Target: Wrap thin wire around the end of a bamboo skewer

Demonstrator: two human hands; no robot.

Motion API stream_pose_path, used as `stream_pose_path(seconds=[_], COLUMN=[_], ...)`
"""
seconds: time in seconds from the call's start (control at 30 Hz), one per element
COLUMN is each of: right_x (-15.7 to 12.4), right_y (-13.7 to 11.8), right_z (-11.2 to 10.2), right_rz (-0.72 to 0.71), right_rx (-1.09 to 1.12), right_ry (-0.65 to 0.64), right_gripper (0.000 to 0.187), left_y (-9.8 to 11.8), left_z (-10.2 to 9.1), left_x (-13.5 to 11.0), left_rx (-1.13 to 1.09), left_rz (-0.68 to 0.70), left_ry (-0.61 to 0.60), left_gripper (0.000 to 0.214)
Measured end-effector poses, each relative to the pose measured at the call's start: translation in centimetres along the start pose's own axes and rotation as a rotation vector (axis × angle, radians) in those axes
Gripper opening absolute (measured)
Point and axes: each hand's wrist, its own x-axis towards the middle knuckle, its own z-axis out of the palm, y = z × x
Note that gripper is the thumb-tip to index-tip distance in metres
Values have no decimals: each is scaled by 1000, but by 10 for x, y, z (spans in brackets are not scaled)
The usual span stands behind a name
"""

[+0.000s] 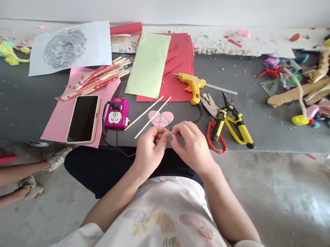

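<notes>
My left hand (151,145) and my right hand (190,142) meet at the front edge of the low grey table (18,100), fingertips pinched together on a tiny piece that I cannot make out. Just beyond them lies a pink paper heart (163,118) with two thin wooden sticks (148,112) slanting across its left side. A yellow glue gun (192,84) rests behind the heart. Scissors with red handles (214,133) and yellow-handled snips (236,123) lie to the right of my right hand.
A phone (84,118) lies on pink paper (56,122) beside a magenta power adapter (116,113). A bag of sticks (95,78), green paper (149,63) on red sheets (181,60), and a printed drawing (69,47) sit further back. Craft scraps (305,85) pile at the right. Another person's legs (14,180) are at the left.
</notes>
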Motion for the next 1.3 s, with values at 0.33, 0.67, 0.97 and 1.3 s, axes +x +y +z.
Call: stream_pose_path(seconds=[0.33,0.67,0.97,1.3], right_x=[-1,-3,-1,-1], right_y=[3,3,6,4], right_z=[1,-6,-11,-10], right_rz=[17,9,-125,-169], right_rx=[-7,116,-129,-96], right_ry=[-31,-127,-91,-99], right_gripper=[15,16,13,13], left_y=[-1,7,3,10], left_z=[2,-11,-22,-21], left_x=[1,12,18,20], left_rx=[-22,-253,-221,-154], left_rz=[-60,-243,-238,-208], left_ry=[-59,-279,-314,-343], left_gripper=[25,30,33,30])
